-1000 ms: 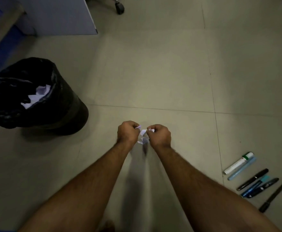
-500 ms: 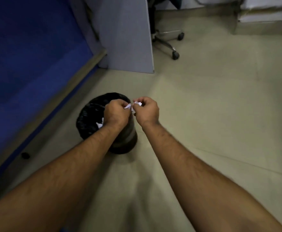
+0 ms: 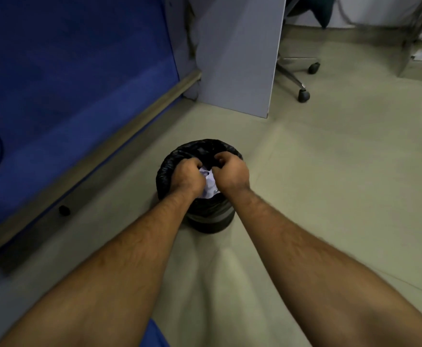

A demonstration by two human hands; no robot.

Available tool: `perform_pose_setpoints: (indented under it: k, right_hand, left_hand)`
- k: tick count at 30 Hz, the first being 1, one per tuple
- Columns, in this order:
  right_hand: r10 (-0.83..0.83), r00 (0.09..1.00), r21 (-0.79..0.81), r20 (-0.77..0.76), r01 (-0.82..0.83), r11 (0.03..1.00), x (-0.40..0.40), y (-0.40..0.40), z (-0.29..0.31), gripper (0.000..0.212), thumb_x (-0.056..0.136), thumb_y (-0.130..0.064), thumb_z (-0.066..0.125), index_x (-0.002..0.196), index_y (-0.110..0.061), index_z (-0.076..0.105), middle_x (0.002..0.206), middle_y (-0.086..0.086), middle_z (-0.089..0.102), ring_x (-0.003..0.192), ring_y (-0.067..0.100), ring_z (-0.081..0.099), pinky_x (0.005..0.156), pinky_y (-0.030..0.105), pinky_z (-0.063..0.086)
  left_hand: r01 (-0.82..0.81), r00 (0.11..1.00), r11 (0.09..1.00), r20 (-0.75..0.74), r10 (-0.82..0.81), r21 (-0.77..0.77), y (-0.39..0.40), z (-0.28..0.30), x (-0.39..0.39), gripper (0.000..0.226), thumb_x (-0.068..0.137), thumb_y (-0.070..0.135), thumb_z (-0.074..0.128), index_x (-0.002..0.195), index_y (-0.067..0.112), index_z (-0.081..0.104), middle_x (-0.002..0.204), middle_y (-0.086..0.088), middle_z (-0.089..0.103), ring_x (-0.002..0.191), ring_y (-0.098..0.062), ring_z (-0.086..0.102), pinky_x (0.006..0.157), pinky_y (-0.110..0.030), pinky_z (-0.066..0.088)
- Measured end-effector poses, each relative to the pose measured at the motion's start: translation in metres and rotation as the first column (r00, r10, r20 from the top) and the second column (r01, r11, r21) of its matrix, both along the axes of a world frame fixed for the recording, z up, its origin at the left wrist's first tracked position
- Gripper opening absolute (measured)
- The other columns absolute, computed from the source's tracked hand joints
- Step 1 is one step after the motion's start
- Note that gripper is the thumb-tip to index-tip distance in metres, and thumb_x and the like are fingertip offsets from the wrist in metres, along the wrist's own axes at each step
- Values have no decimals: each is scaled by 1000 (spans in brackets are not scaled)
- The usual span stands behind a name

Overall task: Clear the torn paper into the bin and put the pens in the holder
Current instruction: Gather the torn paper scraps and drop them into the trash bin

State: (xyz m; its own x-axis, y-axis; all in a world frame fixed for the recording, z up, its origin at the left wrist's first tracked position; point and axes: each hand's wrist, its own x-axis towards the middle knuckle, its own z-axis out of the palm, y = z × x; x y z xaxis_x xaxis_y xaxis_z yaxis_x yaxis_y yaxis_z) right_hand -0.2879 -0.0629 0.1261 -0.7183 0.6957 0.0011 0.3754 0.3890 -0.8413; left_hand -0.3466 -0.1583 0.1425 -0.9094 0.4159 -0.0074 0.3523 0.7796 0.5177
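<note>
The black-lined bin stands on the floor in the middle of the view. Both my hands are over its mouth, close together with fingers curled. My left hand and my right hand hold white torn paper between them, just above the bin's opening. Where the held paper ends and the paper lying in the bin begins is hidden by my hands. No pens and no pen holder are in view.
A blue partition with a wooden base rail runs along the left. A grey panel stands behind the bin. An office chair's wheeled base is at the back right. Beige tiled floor lies to the right.
My view swung left, away from the pens. Both hands carried the torn paper from the open floor to above the bin's mouth and lowered towards it.
</note>
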Motion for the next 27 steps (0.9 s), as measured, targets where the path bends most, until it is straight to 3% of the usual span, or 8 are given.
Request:
perform_pose_setpoints:
  k: [6, 12, 16, 21, 25, 27]
  right_hand:
    - [-244, 961, -120, -134, 229, 966, 36, 24, 7, 19, 83, -16, 62, 98, -19, 72, 90, -1, 74, 84, 16, 67, 73, 21, 47]
    - [-360, 929, -184, -86, 341, 922, 98, 64, -24, 17, 79, -26, 61, 89, -22, 73, 79, -4, 74, 78, 16, 70, 78, 32, 57]
    - [-334, 936, -134, 110, 347, 928, 164, 83, -73, 18, 81, -22, 64, 97, -22, 74, 87, -3, 74, 83, 15, 66, 75, 22, 47]
    - [-209, 875, -117, 436, 286, 951, 261, 79, -159, 31, 78, -22, 66, 109, -23, 70, 99, -1, 75, 100, 20, 67, 85, 25, 47]
    - [-144, 834, -103, 532, 232, 967, 316, 70, -203, 43, 79, -19, 65, 123, -15, 64, 119, 7, 66, 112, 28, 60, 89, 30, 46]
    - [-170, 816, -4, 553, 207, 978, 332, 64, -217, 39, 82, -20, 61, 120, -17, 63, 117, 8, 62, 111, 30, 57, 85, 34, 48]
  left_hand:
    - [81, 994, 988, 58, -90, 132, 30, 8, 24, 25, 85, 12, 61, 107, 17, 71, 107, -5, 72, 101, -22, 65, 90, -27, 52]
    - [307, 949, 950, 61, -311, 63, 73, -12, 78, 27, 82, 16, 63, 108, 15, 72, 99, -4, 73, 97, -23, 66, 85, -26, 50]
    - [452, 887, 889, 141, -440, -71, 98, -67, 134, 33, 81, 22, 62, 113, 19, 69, 108, -4, 70, 103, -25, 63, 88, -31, 50]
    - [632, 765, 751, 306, -566, -193, 91, -171, 213, 45, 86, 21, 60, 130, 14, 57, 129, -8, 58, 121, -26, 54, 101, -32, 42]
    - [755, 655, 605, 331, -679, -254, 87, -226, 249, 41, 85, 23, 61, 124, 13, 51, 126, -7, 52, 120, -28, 50, 97, -39, 46]
    - [786, 618, 565, 303, -725, -252, 86, -241, 257, 54, 81, 24, 66, 131, 18, 47, 131, -4, 48, 124, -25, 47, 98, -37, 45]
